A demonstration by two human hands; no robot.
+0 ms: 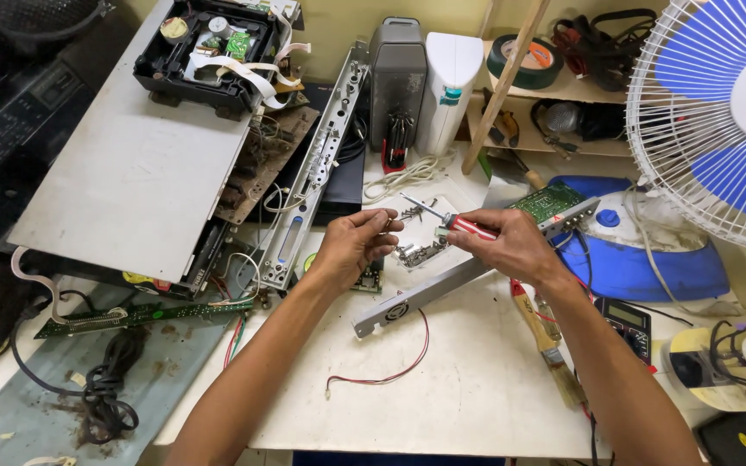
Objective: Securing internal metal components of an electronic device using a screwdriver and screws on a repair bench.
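My right hand grips a red-handled screwdriver, its metal shaft pointing up and left. My left hand is closed with fingertips pinched together, apparently on something small that I cannot make out, just left of the screwdriver tip. Below both hands lies a long grey metal panel with a green circuit board at its far right end. A small pile of screws rests on white paper between the hands.
A dismantled player chassis with grey lid fills the left. A long green board, a red-black wire, a paintbrush, a multimeter, a blue-white fan and shelves with tape sit around the white table.
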